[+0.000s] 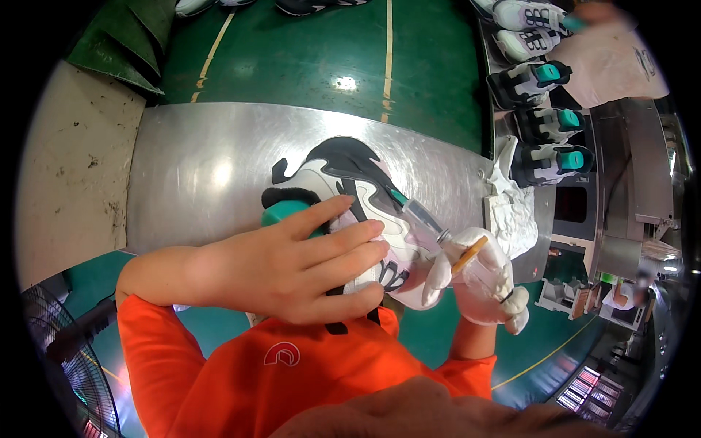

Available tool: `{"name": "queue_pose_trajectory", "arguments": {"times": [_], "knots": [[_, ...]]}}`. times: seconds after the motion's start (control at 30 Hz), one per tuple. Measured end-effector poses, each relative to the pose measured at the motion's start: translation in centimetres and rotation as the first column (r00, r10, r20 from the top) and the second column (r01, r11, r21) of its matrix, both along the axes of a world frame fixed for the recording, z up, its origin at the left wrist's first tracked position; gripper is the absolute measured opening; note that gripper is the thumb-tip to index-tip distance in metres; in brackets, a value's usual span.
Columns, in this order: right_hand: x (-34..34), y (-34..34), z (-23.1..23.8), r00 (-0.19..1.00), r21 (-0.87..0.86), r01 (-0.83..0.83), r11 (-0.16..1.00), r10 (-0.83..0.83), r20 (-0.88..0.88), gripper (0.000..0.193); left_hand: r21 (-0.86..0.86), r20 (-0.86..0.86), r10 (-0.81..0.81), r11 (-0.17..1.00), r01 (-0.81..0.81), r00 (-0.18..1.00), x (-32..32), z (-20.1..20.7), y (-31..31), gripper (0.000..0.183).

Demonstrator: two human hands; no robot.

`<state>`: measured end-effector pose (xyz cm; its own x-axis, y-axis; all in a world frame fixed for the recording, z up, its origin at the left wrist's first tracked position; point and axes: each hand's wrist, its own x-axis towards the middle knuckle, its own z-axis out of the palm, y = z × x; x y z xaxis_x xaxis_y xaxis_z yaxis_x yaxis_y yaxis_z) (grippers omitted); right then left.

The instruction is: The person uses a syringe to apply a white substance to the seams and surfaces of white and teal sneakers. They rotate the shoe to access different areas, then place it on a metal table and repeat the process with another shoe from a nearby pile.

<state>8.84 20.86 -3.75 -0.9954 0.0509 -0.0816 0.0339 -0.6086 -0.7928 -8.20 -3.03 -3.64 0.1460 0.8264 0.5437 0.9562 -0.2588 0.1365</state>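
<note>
At the centre of the frame the left hand [307, 266] lies wrapped over a black-and-white sneaker [350, 197] on a teal last, clamping it above the steel table [190, 175], while the gloved right hand [485, 281], lower right of centre, is closed around a thin brush [431, 223] whose tip touches the shoe's side. To my eye, a firm left-hand grip and short, light strokes along the panel edges would make neat work. More sneakers [544, 117] wait at upper right.
</note>
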Motion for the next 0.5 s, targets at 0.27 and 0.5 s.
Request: {"name": "queue_pose_trajectory", "arguments": {"times": [0.27, 0.5], "knots": [[-0.4, 0.1, -0.3, 0.991, -0.054, -0.086, 0.995, 0.08, -0.112, 0.101, 0.006, 0.001, 0.005, 1.0, -0.005, 1.0, 0.0, 0.2, -0.1, 0.012], [0.4, 0.2, 1.1, 0.993, 0.072, 0.046, 0.996, -0.054, 0.108, 0.102, -0.004, 0.011, 0.009, 1.0, -0.009, 1.0, 0.2, 0.3, 0.0, 0.011]]}}
